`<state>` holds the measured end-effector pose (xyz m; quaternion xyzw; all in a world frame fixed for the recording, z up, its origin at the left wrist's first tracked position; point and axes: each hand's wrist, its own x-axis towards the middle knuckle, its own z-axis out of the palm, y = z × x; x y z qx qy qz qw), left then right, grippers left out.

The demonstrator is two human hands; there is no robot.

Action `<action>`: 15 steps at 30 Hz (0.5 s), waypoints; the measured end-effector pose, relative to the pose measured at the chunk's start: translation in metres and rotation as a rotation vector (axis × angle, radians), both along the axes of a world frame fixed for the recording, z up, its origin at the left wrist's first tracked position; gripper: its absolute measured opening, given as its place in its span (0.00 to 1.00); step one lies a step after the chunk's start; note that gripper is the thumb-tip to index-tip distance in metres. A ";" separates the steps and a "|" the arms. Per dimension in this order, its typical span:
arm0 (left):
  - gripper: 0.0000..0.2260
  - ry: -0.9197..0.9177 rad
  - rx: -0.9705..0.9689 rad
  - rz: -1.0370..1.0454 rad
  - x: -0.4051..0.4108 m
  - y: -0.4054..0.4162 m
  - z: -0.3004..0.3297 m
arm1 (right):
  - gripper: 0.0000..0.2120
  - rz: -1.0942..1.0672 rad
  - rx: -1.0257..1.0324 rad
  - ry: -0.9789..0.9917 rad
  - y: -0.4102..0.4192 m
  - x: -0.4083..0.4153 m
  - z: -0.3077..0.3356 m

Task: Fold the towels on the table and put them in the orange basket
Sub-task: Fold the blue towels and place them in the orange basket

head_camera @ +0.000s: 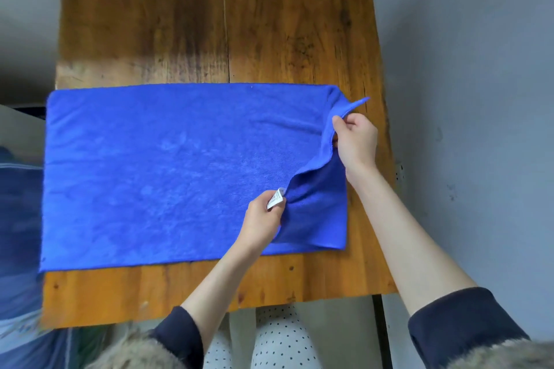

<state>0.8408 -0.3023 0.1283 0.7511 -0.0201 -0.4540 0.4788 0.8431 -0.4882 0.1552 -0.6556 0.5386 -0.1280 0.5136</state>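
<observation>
Lying spread across the wooden table [269,39], a blue towel [165,165] covers most of the near half of the top, its left end reaching the table's left edge and hanging just past it. Its right end is lifted and turned back toward the middle, so a darker lower layer shows underneath near the right edge.

From the head view, the left hand [262,219] pinches the raised edge close to the near side, fingers curled round the cloth right beside a small white label [275,198]. The right hand [356,141] grips the same raised edge farther back, thumb and fingers closed on the fabric, with one corner of the towel sticking up and out past the knuckles toward the table's right edge. Both forearms are bare up to dark sleeves [461,326] pushed back near the elbows. Spotted white trousers [281,341] show below the table's near edge
</observation>
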 end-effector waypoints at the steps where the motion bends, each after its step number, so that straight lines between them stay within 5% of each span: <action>1: 0.15 -0.017 -0.017 -0.022 0.009 0.011 0.005 | 0.08 0.023 -0.013 -0.006 0.010 0.007 0.006; 15: 0.12 -0.065 -0.048 0.105 0.141 0.215 0.049 | 0.04 0.368 -0.172 -0.072 0.186 0.163 0.059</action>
